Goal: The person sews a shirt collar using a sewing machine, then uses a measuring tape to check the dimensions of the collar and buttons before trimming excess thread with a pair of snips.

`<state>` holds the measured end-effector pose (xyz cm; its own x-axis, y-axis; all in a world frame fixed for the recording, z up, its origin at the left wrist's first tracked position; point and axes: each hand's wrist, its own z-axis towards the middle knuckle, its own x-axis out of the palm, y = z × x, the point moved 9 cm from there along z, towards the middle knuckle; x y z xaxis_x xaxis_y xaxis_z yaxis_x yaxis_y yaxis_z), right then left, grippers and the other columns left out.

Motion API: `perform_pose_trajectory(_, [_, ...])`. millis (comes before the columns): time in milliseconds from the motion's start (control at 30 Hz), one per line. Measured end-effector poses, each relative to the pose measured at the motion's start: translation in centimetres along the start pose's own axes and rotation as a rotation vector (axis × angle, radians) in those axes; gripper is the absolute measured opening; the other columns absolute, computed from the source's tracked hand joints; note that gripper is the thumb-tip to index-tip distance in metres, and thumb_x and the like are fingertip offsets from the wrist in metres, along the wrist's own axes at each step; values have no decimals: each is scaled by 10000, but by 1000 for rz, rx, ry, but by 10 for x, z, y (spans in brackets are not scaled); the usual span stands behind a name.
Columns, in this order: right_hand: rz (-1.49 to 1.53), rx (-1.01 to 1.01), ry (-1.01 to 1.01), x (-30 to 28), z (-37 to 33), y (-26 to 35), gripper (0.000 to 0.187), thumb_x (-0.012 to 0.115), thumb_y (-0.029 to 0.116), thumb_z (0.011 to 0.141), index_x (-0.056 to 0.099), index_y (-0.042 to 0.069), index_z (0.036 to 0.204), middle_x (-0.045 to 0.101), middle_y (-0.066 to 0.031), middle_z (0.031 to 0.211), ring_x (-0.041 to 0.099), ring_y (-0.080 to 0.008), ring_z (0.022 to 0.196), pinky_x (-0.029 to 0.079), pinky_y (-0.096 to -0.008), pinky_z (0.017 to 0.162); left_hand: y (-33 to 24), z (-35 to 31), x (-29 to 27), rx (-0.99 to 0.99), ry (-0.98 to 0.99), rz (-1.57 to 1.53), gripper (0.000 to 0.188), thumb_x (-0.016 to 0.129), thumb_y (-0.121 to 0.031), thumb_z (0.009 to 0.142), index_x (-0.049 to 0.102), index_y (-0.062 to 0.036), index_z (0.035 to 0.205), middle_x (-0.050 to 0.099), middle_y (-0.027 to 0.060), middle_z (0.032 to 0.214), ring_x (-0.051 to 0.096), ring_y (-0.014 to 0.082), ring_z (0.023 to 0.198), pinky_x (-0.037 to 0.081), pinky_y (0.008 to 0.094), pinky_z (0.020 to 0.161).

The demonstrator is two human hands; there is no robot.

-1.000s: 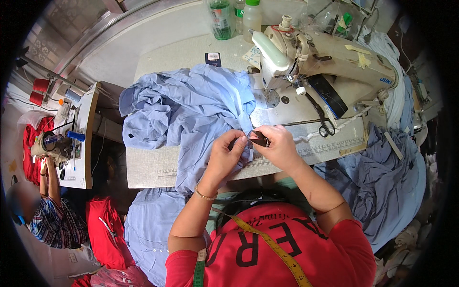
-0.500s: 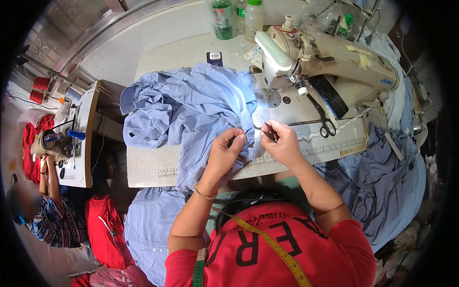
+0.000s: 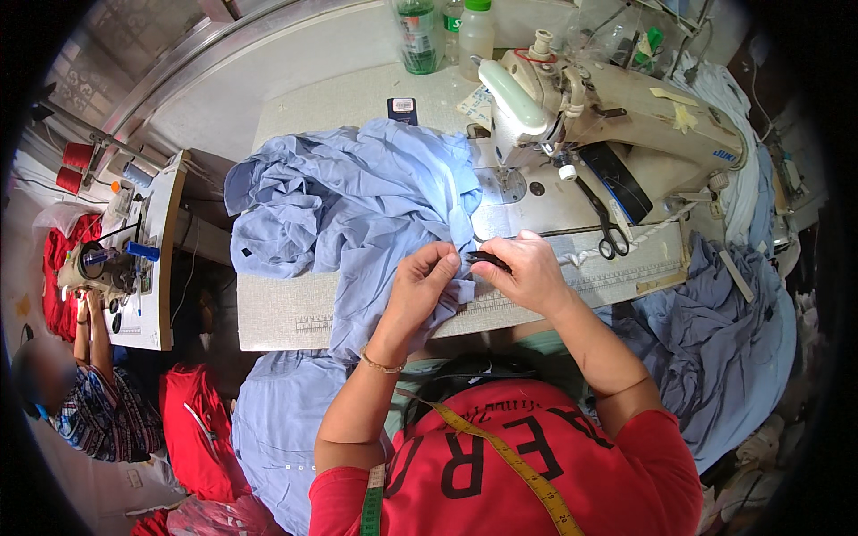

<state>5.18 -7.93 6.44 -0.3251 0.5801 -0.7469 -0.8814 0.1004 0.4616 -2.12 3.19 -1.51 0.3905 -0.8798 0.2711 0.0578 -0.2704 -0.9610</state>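
Note:
A light blue shirt [image 3: 384, 192] lies bunched on the sewing table, its near edge reaching my hands. My left hand [image 3: 420, 286] is closed, thumb and forefinger pinching a bit of the shirt's edge; exactly what lies between the fingertips is hidden. In my right hand [image 3: 536, 272] is a small pair of black thread snips [image 3: 488, 260], with the fingers wrapped round it. The blades point left and meet the fingertips of my left hand. Whether a thread lies between them is too small to tell.
A sewing machine [image 3: 617, 107] stands at the back right. Black scissors [image 3: 601, 219] and a dark phone [image 3: 617, 183] lie by it. Bottles [image 3: 475, 45] stand behind. Grey-blue garments [image 3: 706, 339] heap at the right. Another person [image 3: 103, 411] works at a machine on the left.
My right hand has moved slightly left and turned, bringing the snips' tips to my left fingertips. My left hand stays nearly in place.

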Motion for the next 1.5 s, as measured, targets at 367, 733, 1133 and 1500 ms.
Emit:
perform_pose_trajectory(367, [-6,-23,34,3,1,1,283,650,353,832,598,81,772,593,-77,644,543,-286,580,384,-363,586,2,-1,1,-12,16,32,94,607,-115,922,649,-30,917,576,-77,815,480,7,729,383,171,642])
perform_pose_trajectory(733, [51,4,69,8,1,-3,281,651,352,833,589,91,752,575,-75,614,539,-292,569,378,-369,581,0,-3,2,-11,21,0,75,614,-102,913,647,-38,893,569,-82,803,467,2,726,368,167,639])
perform_pose_trajectory(1133, [101,-192,42,4,-9,16,227,693,313,794,610,113,724,571,-51,593,538,-252,533,374,-360,557,1,0,1,29,4,63,152,588,-155,938,631,-13,902,545,-77,772,441,14,701,368,187,609])
perform_pose_trajectory(1500, [-527,195,-28,-42,-22,-60,299,641,269,833,625,79,1064,636,-104,960,601,-270,845,426,-373,780,-13,-5,3,95,-58,168,152,614,-84,892,602,6,1014,584,-26,881,506,34,761,437,202,677])
